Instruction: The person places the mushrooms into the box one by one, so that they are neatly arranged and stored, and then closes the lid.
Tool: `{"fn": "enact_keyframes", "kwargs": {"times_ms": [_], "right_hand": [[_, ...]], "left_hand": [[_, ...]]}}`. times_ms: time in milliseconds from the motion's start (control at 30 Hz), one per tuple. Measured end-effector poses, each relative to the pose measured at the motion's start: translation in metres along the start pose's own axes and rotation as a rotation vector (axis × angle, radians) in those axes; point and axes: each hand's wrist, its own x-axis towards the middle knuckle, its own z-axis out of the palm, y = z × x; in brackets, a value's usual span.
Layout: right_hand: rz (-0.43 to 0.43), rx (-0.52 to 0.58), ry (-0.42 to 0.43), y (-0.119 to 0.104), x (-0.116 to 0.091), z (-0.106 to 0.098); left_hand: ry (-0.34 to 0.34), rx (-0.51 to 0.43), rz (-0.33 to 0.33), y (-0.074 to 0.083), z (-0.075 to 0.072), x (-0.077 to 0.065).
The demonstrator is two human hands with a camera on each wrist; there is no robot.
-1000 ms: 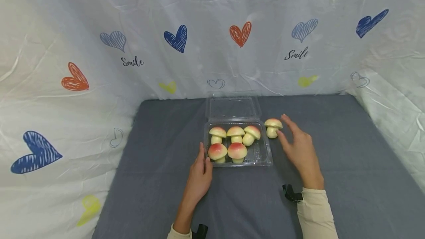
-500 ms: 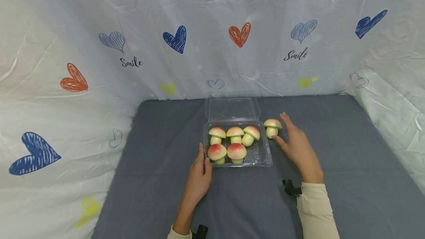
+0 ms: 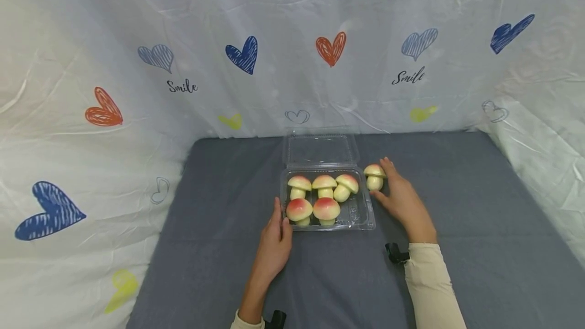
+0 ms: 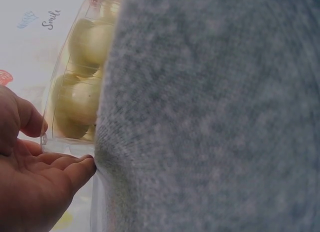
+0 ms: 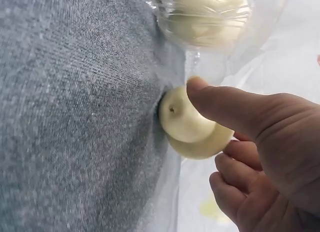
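A clear plastic box [image 3: 367, 225] lies with its lid [image 3: 322, 149] folded back. Several toy mushrooms [image 3: 326, 208], pale yellow with reddish caps, sit inside in two rows. My left hand [image 3: 274, 245] holds the box's front left corner, thumb at the front and fingers along the left side. Just right of the box one more toy mushroom [image 3: 375, 182] stands on the cloth. My right hand [image 3: 404, 202] grips it. In the right wrist view the thumb [image 5: 225, 104] lies across its stem and the other fingers meet its cap, their tips partly hidden.
Grey cloth [image 3: 219, 237] covers the table. A white curtain [image 3: 283, 9] printed with hearts hangs behind it and down both sides. Two spots in the back row hold mushrooms near the hinge; the front right part of the box shows bare plastic.
My right hand has moved left and closed in around the loose toy mushroom, which stays in place. The left hand and the box hold still.
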Motion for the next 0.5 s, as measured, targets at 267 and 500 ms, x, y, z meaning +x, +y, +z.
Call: {"fn": "enact_keyframes", "kwargs": {"times_ms": [267,500], "right_hand": [[0.011,-0.023,-0.03,0.001,0.0081,0.0026],[0.015,-0.031,-0.01,0.0025,0.0107,0.0023]], "left_hand": [[0.006,0.018,-0.002,-0.0002,-0.0001,-0.0004],[0.016,0.035,0.02,-0.0017,0.0005,0.0009]]}}
